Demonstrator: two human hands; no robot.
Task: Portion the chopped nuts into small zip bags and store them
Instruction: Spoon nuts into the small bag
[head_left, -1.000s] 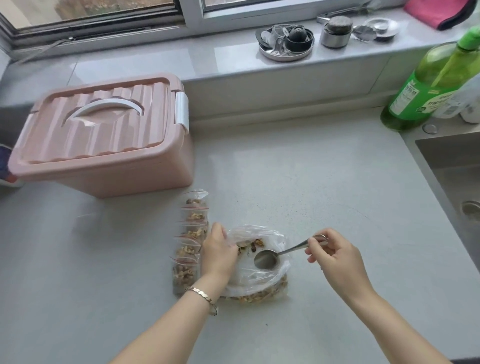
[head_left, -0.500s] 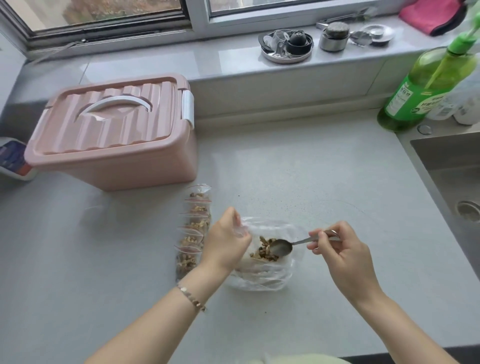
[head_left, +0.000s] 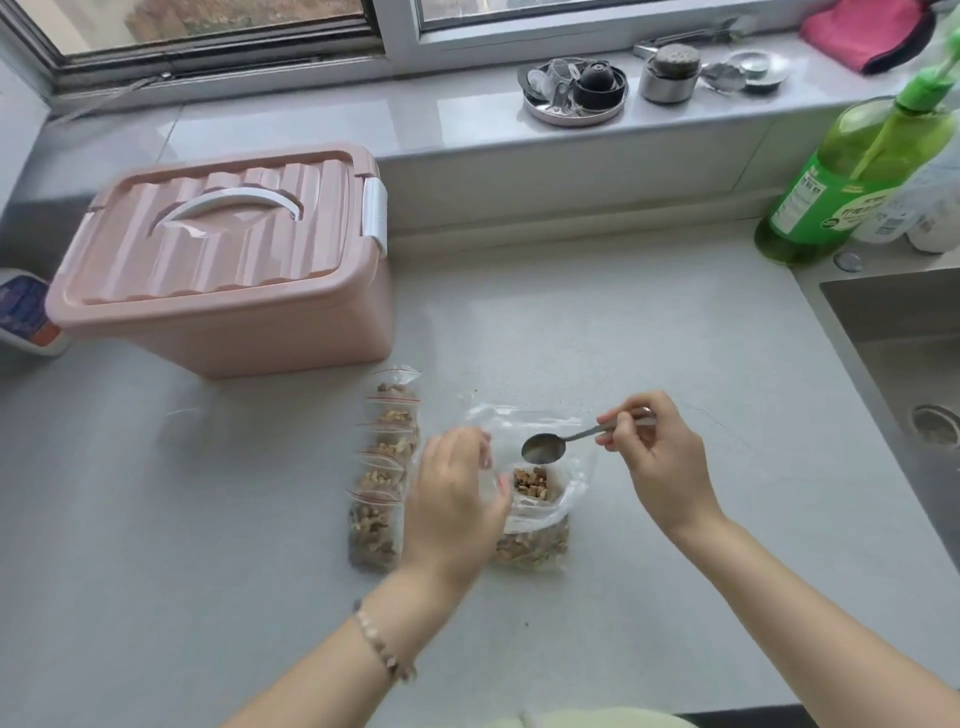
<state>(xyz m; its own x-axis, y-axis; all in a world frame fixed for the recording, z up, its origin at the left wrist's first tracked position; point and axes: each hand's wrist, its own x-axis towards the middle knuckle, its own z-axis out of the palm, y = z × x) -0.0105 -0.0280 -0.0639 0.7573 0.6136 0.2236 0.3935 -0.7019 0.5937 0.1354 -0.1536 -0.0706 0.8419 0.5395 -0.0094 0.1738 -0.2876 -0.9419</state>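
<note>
Small zip bag (head_left: 535, 491) is sitting open-mouthed near the tabletop (head_left: 649, 322) front centre, with chopped nuts (head_left: 531, 480) showing inside it. It is standing on or just over a bigger clear bag (head_left: 535, 545) with more nuts at its bottom; cannot tell which. Left hand (head_left: 457, 501) is holding the small bag at its left edge, grip curled round the plastic, a bit blurred. Right hand (head_left: 660, 462) is pinching the handle of a metal spoon (head_left: 543, 448), grip narrow, thumb and fingers closing on it. Spoon bowl is hovering just above the small bag's mouth and looking empty. Just beside the left hand, a row of filled zip bags (head_left: 384, 467) is lying overlapped, running away from the person. Pink storage box (head_left: 223, 270) with a white handle is sitting lid-closed at back left, near the row's far end. Green bottle (head_left: 852, 171) is standing at back right, and the sink (head_left: 904, 353) is lying along the right edge. Bracelet (head_left: 384, 649) is showing on the left wrist.
</note>
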